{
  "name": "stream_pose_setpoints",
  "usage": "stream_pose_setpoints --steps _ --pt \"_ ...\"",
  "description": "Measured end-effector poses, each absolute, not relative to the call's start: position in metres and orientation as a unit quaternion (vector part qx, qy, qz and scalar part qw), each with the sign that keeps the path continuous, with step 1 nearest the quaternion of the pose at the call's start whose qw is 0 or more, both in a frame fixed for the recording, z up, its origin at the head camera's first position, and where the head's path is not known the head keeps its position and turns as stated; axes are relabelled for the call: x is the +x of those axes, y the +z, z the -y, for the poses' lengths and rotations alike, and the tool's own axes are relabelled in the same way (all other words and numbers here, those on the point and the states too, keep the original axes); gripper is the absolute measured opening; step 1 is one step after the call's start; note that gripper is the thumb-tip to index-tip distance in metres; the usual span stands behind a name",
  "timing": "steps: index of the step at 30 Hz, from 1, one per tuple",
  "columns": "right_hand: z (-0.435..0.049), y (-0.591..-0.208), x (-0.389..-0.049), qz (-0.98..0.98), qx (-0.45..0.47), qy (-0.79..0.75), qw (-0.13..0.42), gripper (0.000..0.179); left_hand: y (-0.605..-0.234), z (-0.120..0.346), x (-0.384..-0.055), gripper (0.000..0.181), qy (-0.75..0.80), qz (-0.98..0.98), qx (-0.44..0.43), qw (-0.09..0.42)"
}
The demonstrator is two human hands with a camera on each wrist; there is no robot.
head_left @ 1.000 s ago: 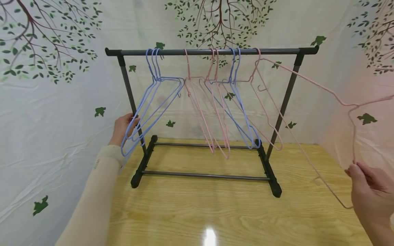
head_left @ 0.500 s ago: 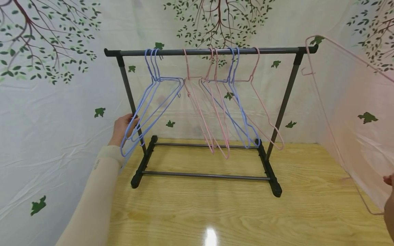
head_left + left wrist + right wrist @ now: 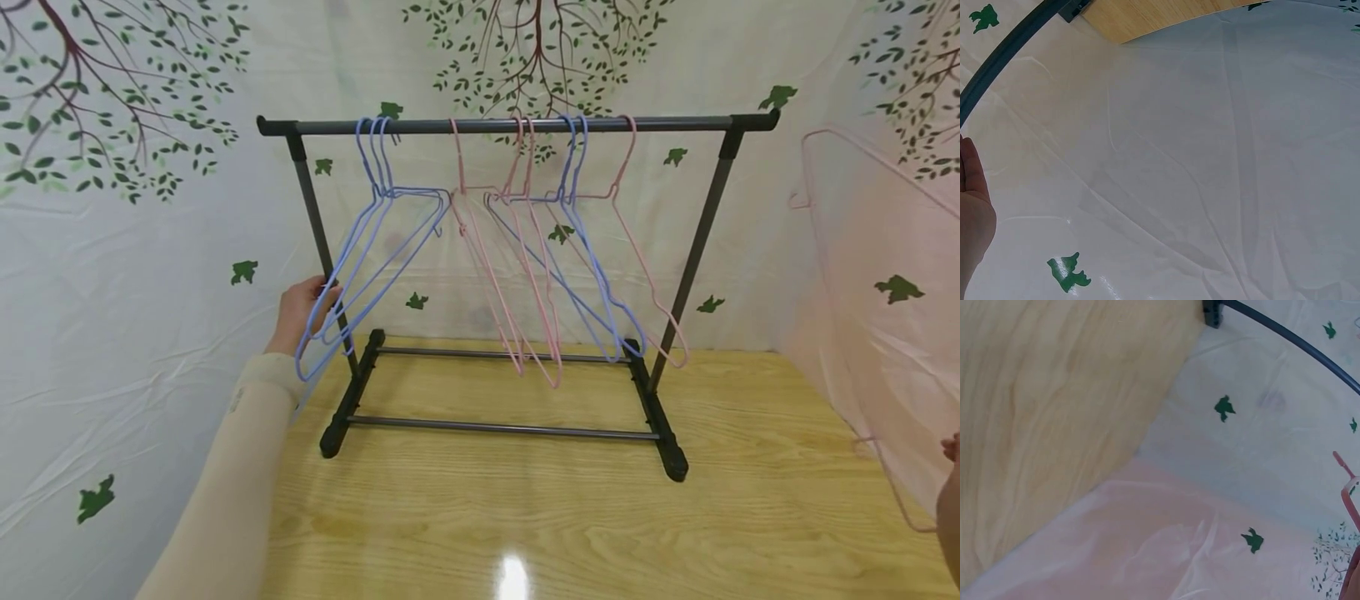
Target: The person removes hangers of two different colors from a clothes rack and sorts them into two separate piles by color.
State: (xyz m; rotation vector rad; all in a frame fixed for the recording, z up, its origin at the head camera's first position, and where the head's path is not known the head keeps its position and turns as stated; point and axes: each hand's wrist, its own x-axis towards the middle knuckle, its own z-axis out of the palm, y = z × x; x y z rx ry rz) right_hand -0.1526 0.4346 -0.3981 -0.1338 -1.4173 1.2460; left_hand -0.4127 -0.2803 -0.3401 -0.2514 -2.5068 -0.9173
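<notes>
My left hand (image 3: 300,317) grips the left post of a black clothes rack (image 3: 318,225); in the left wrist view the hand (image 3: 975,194) shows at the left edge by the post (image 3: 1007,53). A pink hanger (image 3: 813,225) is off the rack at the far right, partly out of frame. My right hand (image 3: 948,492) holds it, mostly cut off by the edge. In the right wrist view the hanger's hook end (image 3: 1349,494) and a sliver of the hand (image 3: 1352,581) show. Blue hangers (image 3: 352,242) and pink hangers (image 3: 543,308) hang from the top bar.
Two low crossbars (image 3: 495,427) join the rack's black feet (image 3: 671,458) on a wooden tabletop (image 3: 480,517). Another blue pair (image 3: 592,258) and a single pink hanger (image 3: 633,242) hang toward the right. White sheeting (image 3: 150,250) printed with trees and green birds stands behind and at the sides.
The right hand has carried the pink hanger away from the rack to the right, nearly out of the head view. The blue pair sways slightly. The left hand stays on the post.
</notes>
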Motion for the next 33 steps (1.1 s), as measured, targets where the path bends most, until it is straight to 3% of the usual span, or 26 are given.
stream_pose_setpoints --steps 4,11,16,19,24,33 --pt "-0.430 -0.393 -0.146 0.698 -0.190 0.475 0.500 0.033 -0.339 0.279 -0.412 0.039 -0.336 0.909 -0.091 0.228" --pt "-0.429 -0.414 -0.147 0.747 -0.214 0.456 0.434 0.030 -0.339 0.279 -0.413 0.037 -0.335 0.908 -0.097 0.231" --pt "-0.430 -0.428 -0.151 0.769 -0.249 0.471 0.354 0.032 -0.339 0.280 -0.413 0.043 -0.340 0.911 -0.088 0.218" --pt "-0.434 -0.435 -0.152 0.809 -0.259 0.449 0.277 0.014 -0.338 0.280 -0.412 0.043 -0.342 0.911 -0.086 0.214" --pt "-0.446 -0.448 -0.157 0.849 -0.271 0.416 0.183 0.054 -0.340 0.280 -0.414 0.037 -0.349 0.908 -0.086 0.217" --pt "-0.480 -0.474 -0.165 0.872 -0.282 0.393 0.070 0.053 -0.341 0.281 -0.415 0.040 -0.353 0.907 -0.082 0.215"
